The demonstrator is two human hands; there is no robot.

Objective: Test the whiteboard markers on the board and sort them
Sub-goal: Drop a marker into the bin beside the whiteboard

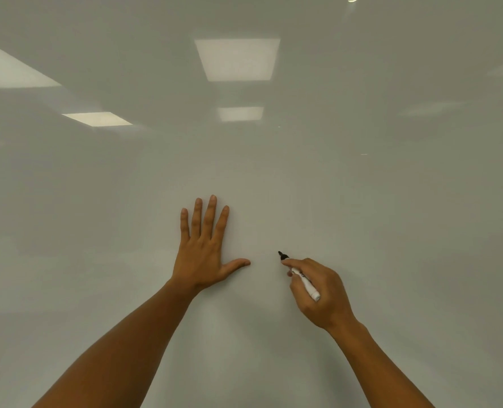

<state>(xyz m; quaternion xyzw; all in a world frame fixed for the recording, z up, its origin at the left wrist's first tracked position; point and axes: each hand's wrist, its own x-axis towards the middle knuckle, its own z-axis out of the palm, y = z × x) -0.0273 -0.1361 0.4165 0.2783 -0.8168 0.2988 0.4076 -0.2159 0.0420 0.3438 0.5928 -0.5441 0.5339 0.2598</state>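
1. Whiteboard [362, 201] is filling the whole view, glossy and pale, and it is showing soft reflections of rectangular ceiling lights [236, 58] across its upper part. No ink marks are showing on it.
2. Two bare forearms are reaching up from the bottom edge toward the middle of the board.
3. The left hand [201, 254] is lying flat and open against the board, four fingers pointing up and slightly fanned, the thumb sticking out to the right. It is holding nothing.
4. The right hand [322, 293] is sitting just to the right of it, well clear of the left thumb, and is curling closed around a marker in a writing grip, thumb and forefinger pinching near the front end.
5. The marker [304, 282] is a white barrel with dark print, uncapped, slanting up and to the left. Its black tip [281, 255] is pointing at the board between the two hands; whether it is touching the surface cannot be told.
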